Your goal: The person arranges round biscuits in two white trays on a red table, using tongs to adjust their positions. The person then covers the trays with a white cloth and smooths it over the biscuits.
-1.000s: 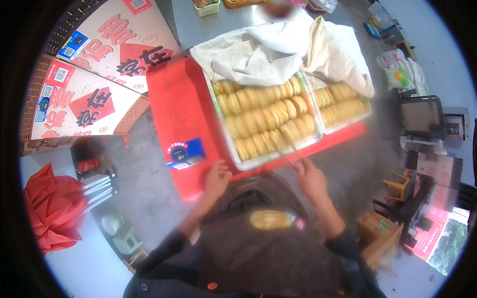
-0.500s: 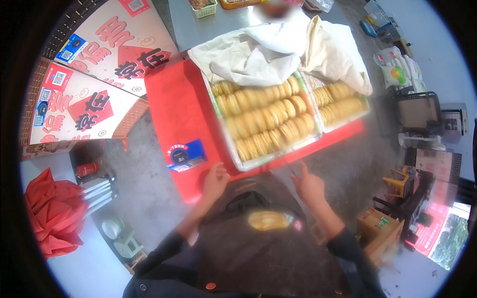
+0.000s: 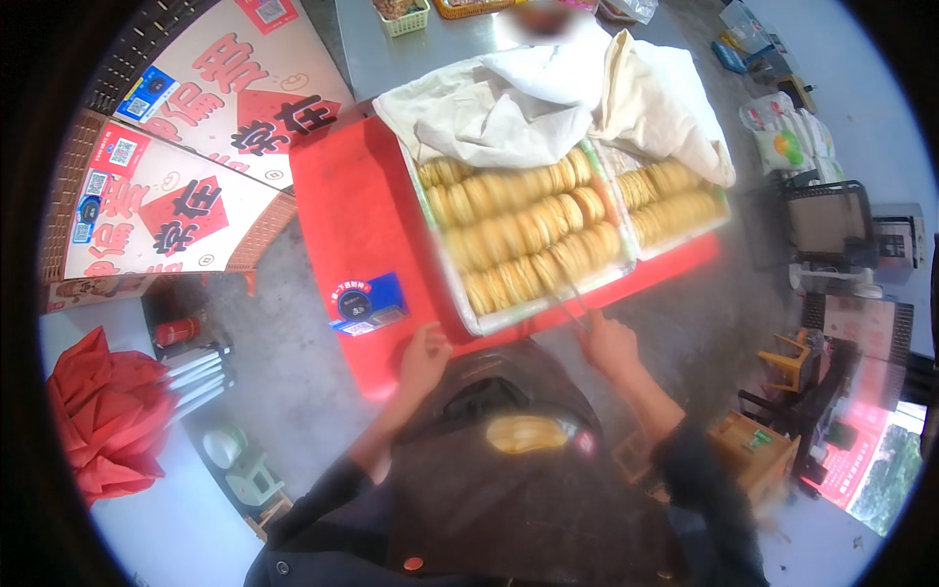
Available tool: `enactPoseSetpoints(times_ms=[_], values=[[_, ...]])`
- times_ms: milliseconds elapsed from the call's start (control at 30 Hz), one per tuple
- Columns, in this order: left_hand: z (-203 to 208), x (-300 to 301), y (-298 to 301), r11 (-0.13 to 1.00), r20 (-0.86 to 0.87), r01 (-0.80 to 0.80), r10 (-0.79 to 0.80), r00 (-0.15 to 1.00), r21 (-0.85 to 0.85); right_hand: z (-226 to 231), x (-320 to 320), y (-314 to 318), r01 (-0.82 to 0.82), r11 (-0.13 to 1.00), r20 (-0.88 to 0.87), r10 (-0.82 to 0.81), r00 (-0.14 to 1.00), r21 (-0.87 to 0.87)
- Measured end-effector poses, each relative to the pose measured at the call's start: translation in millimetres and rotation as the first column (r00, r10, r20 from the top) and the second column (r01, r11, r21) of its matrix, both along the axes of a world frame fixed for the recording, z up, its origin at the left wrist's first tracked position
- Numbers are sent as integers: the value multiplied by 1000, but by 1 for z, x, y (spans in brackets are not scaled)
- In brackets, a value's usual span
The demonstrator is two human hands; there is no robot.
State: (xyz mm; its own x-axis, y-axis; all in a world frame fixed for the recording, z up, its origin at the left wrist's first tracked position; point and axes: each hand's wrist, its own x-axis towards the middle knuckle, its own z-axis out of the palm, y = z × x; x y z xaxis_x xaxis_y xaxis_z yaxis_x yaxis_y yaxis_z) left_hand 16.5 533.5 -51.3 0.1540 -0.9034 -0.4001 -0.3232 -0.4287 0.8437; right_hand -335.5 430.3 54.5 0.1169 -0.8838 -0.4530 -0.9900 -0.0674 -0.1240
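Observation:
My right hand [image 3: 608,347] is closed around what look like thin metal tongs [image 3: 575,301]. Their tips reach over the near edge of a white box [image 3: 523,315], close to the front row of round, flat, golden pastries [image 3: 533,279]. Several rows of these pastries stand on edge there. Left of the box's near corner, my left hand [image 3: 426,354] hovers by the table's front edge, fingers curled in and nothing visible in them. Beside the first box is a second with more pastries [image 3: 675,217]. White cloth [image 3: 489,117] and beige cloth [image 3: 641,98] cover the far parts of both.
The boxes rest on a red-covered table [image 3: 342,210]. A blue box-shaped sign [image 3: 370,301] stands at its left. Behind is a metal table [image 3: 367,49] with small baskets. Printed cartons [image 3: 156,215] are at left, a chair [image 3: 827,220] and a wooden box [image 3: 751,450] at right.
The tongs have shifted slightly, their two arms now showing apart over the box edge. My right hand has moved a little. My left hand stays about where it was.

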Motion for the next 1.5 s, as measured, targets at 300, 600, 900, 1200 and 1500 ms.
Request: enactPoseSetpoints(times_ms=[300,600,900,1200,1500], values=[[3,-2,5,1000,35,3,-3,999,23,-20,-49,-73,216,847,271,-381,884,486],[3,-10,5,998,27,-13,11,1000,62,6,-29,-40,114,971,62,-130,990,212],[-6,-16,4,999,15,-9,8,1000,51,67,-13,6,158,984,191,-170,967,77],[-12,-15,1,996,-20,33,-32,999,83,46,18,7,237,942,198,-286,938,235],[-10,-10,0,995,-16,45,-44,999,85,15,15,-6,116,977,125,-140,982,181]])
